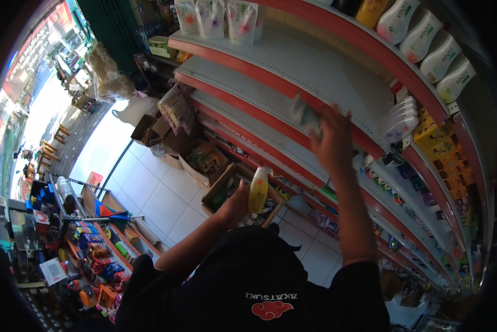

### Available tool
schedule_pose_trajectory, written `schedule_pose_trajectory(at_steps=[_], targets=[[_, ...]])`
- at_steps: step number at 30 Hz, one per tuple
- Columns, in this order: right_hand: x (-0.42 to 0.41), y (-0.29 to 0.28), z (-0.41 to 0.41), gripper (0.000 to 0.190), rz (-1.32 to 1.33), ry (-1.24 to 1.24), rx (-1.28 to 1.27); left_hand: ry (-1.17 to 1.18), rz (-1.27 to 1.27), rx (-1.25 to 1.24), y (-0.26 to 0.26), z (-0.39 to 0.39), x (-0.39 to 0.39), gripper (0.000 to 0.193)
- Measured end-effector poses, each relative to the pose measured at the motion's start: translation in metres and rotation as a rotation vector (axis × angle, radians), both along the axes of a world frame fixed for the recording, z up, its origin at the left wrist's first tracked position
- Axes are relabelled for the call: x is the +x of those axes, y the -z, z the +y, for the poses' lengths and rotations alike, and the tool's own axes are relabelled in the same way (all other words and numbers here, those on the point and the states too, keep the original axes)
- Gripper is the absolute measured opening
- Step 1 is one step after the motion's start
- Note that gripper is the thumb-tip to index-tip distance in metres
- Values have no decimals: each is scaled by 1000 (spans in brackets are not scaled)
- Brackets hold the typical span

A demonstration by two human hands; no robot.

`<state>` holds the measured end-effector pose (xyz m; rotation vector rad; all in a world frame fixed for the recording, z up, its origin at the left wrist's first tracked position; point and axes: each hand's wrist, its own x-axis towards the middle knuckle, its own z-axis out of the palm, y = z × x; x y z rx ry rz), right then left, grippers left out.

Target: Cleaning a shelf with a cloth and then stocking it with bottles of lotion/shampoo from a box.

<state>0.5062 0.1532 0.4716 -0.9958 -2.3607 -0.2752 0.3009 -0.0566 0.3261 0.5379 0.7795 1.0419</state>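
Observation:
My left hand (233,204) grips a yellow plastic bottle (257,191) with a white cap, cap end pointing up in the picture. The bottle is above an open cardboard box (209,198) of mixed goods on the floor. Raised before the red-edged metal shelves, my right hand (332,139) holds a small pale green and white container (305,113). Motion blurs it, so its exact kind is unclear. Behind that hand run the grey upper shelf (302,62) and the shelf below it (236,89).
White pouches (242,21) stand at the upper shelf's far end. White Shinzui bottles (422,36) line the top shelf; yellow boxes (443,151) fill a right-hand bay. More cardboard boxes (202,161) sit on the tiled floor (157,189). A snack rack (97,249) stands at left.

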Motion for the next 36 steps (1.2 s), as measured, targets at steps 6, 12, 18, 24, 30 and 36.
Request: schedule_pose_trajectory(at_steps=[6,12,18,24,30,36], targets=[[-10,73,-112,73,39,-338,-409,121,-117,31,-28,20,14,107],[7,85,-184,60,118,-285,-464,132,-591,-151,-28,24,11,102],[39,55,-199,54,529,-139,-895,112,-187,-81,4,35,12,63],[1,51,-175,58,712,4,-509,69,-462,-66,-48,29,48,76],[-12,57,-200,60,252,-334,-516,22,-691,25,-50,44,21,84],[4,41,-124,42,499,141,-880,-128,-545,-69,-41,26,1,68]])
